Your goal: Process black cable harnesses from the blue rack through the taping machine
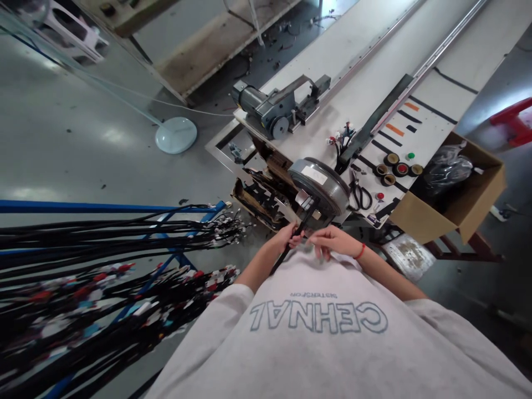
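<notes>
A black wire bundle [283, 258] runs from the round taping machine [320, 185] down past my shirt front. My left hand [286, 237] is closed around this bundle just below the machine. Close beside it, my right hand [332, 241], with a red band on the wrist, has its fingers bent together at the bundle's right side. Whatever lies between those fingertips is too small and blurred to make out. The machine has a grey drum with a white label, and it sits at the near end of the long white table [361, 83].
Black scissors [361, 194] and several tape rolls [390, 159] lie right of the machine. An open cardboard box [477, 194] stands farther right. A motor unit [278, 108] is mounted at the table's left edge. Wire harnesses [166, 233] hang over a blue rack [83, 206] at left.
</notes>
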### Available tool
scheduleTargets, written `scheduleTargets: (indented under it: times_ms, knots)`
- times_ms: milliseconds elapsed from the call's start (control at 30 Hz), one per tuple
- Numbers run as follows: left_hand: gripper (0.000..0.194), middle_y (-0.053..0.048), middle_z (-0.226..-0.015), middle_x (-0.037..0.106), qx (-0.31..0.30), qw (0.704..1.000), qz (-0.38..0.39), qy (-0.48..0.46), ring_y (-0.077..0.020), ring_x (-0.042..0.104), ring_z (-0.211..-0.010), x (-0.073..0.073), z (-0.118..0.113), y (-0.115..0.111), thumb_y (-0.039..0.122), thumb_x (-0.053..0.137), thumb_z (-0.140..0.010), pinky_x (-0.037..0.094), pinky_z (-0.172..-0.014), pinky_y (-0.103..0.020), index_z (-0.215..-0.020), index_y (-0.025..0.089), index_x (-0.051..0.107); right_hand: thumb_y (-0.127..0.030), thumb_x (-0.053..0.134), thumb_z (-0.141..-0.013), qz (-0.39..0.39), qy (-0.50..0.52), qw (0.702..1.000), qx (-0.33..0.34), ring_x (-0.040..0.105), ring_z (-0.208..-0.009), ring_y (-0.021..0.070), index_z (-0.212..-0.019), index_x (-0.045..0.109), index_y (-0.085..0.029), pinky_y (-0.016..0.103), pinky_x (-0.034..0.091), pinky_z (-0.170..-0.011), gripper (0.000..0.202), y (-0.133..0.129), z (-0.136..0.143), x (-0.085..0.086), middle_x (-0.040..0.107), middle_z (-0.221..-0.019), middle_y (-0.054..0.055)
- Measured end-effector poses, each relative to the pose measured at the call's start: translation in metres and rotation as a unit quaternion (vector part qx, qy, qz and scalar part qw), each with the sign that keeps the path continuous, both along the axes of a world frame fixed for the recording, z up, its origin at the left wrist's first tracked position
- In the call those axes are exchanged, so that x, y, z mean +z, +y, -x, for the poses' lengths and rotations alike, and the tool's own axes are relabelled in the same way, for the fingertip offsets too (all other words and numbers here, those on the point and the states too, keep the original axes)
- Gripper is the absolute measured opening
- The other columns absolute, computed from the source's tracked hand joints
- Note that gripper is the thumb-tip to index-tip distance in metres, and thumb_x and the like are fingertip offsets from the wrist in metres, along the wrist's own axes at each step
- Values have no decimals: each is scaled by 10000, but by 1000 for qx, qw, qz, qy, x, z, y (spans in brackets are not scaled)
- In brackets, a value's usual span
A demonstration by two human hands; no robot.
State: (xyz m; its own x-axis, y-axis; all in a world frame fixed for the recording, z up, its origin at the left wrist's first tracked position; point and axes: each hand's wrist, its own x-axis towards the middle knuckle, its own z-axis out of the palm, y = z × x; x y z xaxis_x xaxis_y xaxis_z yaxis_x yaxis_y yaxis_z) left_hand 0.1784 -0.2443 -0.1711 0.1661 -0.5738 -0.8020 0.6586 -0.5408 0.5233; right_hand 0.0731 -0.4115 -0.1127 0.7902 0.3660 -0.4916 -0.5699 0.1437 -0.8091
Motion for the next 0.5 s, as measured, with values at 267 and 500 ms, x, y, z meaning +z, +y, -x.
scheduleTargets:
  times_ms: [267, 500]
  knots:
    - [393, 97, -525, 260, 45, 992, 57, 105, -35, 153, -397, 30, 0, 28, 556, 441, -878, 113, -399, -162, -788, 174, 460, -365, 657, -794, 62, 0, 996, -61, 570, -446, 85, -822, 625, -127, 161, 425, -422, 241, 23, -34, -84, 627, -584, -22]
    - [360, 88, -536, 347, 4, 999, 42, -34, -49, 252, -394, 35, 1, 39, 535, 465, -863, 170, -414, -186, -861, 176, 485, -412, 709, -773, 35, 97, 995, 17, 572, -411, 111, -1176, 523, -151, 174, 421, -375, 515, 6, -13, -79, 687, -637, 7]
